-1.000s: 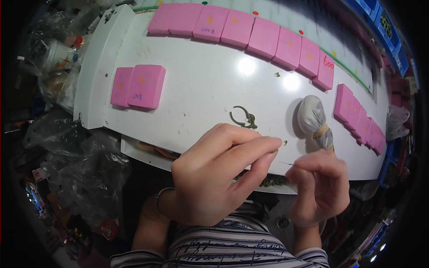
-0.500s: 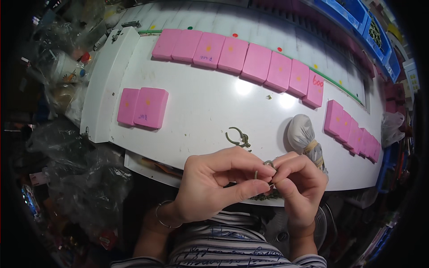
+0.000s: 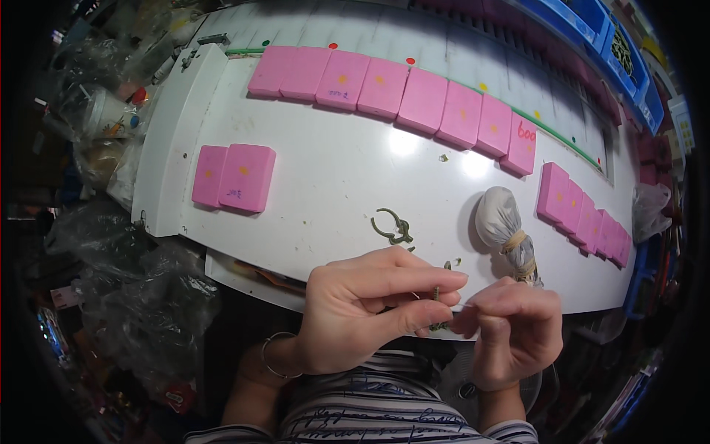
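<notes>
My left hand [image 3: 370, 307] is over the table's near edge. Its thumb and index finger pinch a small dark green ribbed piece [image 3: 436, 294] that stands between the fingertips. Close by on the right, my right hand [image 3: 518, 329] has its thumb and index finger closed on the end of a thin, pale strand [image 3: 464, 305], which runs toward the left fingertips. Whether it is thread or wire I cannot tell. Just beyond my left hand, curved olive-green pieces [image 3: 393, 226] lie on the white table [image 3: 325, 177]. More small green bits show partly below the fingers.
A grey cloth-like bundle tied with a tan band [image 3: 510, 240] lies right of my hands. Pink blocks [image 3: 381, 85] line the far side, with more at left and right. Behind them runs a pale belt [image 3: 414, 33] with coloured dots. A blue bin [image 3: 592, 29] stands at the far right.
My right hand has drawn away to the right and slightly down, and the thin strand now shows between the hands. My left hand is nearly still. The belt's dots have shifted left.
</notes>
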The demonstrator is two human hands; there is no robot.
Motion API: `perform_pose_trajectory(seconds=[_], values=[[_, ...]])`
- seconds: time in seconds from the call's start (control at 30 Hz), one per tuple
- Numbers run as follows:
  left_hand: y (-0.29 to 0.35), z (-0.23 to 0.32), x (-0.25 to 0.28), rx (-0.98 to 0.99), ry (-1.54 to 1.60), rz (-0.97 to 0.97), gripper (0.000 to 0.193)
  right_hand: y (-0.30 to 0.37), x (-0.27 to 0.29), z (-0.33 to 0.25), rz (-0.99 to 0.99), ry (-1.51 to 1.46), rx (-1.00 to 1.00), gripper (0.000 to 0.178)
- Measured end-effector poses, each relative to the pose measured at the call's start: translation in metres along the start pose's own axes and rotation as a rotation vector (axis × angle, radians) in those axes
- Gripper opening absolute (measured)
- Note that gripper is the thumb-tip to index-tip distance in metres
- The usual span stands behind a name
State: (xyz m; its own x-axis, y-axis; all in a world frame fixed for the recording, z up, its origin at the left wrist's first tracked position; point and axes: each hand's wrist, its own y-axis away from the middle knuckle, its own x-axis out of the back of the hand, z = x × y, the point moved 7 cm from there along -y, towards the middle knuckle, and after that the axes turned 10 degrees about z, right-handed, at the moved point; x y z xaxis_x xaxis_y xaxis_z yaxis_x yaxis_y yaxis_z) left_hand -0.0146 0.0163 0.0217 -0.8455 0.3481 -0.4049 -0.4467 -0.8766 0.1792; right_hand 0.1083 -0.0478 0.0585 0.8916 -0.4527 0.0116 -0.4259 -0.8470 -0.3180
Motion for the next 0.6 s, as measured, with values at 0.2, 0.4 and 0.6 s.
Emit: perform_pose_trajectory(seconds=[0.2,0.4,0.6], values=[[-0.0013,0.0006,0.0009,-0.050,-0.037,0.011,0.025,0.0014,-0.0022,0.0067,0.053,-0.007,-0.155,0.015],[-0.0011,0.0011,0.0000,-0.049,-0.073,-0.021,0.025,-0.0031,-0.0042,0.0027,0.010,0.258,-0.007,0.017],[-0.0036,0.0030,-0.0020,-0.106,-0.171,-0.064,0.024,-0.0027,-0.0048,-0.0017,-0.049,0.375,0.209,0.022]])
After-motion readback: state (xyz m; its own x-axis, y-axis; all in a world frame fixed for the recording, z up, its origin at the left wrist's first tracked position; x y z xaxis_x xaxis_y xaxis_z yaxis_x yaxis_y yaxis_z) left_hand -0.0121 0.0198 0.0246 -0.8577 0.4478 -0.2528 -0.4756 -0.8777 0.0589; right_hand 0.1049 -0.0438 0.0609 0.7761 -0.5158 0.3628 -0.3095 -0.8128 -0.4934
